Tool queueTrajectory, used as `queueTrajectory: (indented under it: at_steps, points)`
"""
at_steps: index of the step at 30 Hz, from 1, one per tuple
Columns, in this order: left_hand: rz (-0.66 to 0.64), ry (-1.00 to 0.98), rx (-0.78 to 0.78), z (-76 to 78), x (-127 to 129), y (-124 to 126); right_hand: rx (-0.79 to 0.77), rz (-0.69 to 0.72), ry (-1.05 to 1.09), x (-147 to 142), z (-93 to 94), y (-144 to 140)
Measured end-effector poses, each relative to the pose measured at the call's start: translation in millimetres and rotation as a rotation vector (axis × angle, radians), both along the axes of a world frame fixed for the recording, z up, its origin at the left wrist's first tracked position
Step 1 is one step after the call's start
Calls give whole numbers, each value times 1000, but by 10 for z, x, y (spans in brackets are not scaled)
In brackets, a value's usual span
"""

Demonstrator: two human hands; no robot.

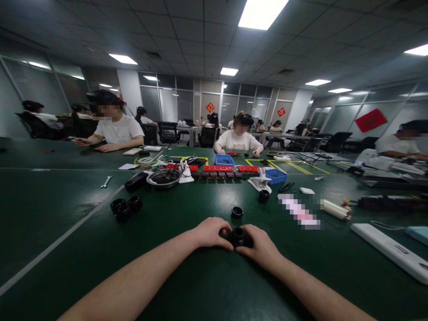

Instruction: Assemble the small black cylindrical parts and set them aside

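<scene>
A small black ring-shaped part (238, 236) sits between my two hands, just above the green table (83, 249). My left hand (211, 232) grips its left side and my right hand (260, 243) grips its right side, fingers curled around it. A similar black ring (237, 212) lies on the table just beyond my hands. A cluster of three black rings (125, 208) lies further off to the left. Another black ring (264, 195) sits ahead to the right.
A round metal bowl (163, 177), red and black part strips (219, 171) and blue bins (276, 176) lie mid-table. A wrench (106, 181) is at left, a white power strip (389, 249) at right. Several other people sit along the table's far side.
</scene>
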State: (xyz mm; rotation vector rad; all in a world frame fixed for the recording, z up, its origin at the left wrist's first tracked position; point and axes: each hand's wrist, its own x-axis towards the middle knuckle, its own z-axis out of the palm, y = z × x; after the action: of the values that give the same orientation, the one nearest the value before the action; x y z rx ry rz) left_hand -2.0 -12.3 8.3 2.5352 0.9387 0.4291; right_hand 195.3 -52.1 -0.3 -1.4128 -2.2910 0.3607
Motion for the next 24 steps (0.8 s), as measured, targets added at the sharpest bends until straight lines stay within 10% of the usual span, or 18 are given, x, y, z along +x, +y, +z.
queueTrajectory:
  at_steps: [8,15,24]
  points:
    - [15,119,-85,91,-52,13,-132,-5,99,-27,27,3]
    - [156,152,-120,92,-92,30,-190,-268,63,729,27,-24]
    - [242,140,-36,21,-20,25,-130,-745,-192,1230,3,940]
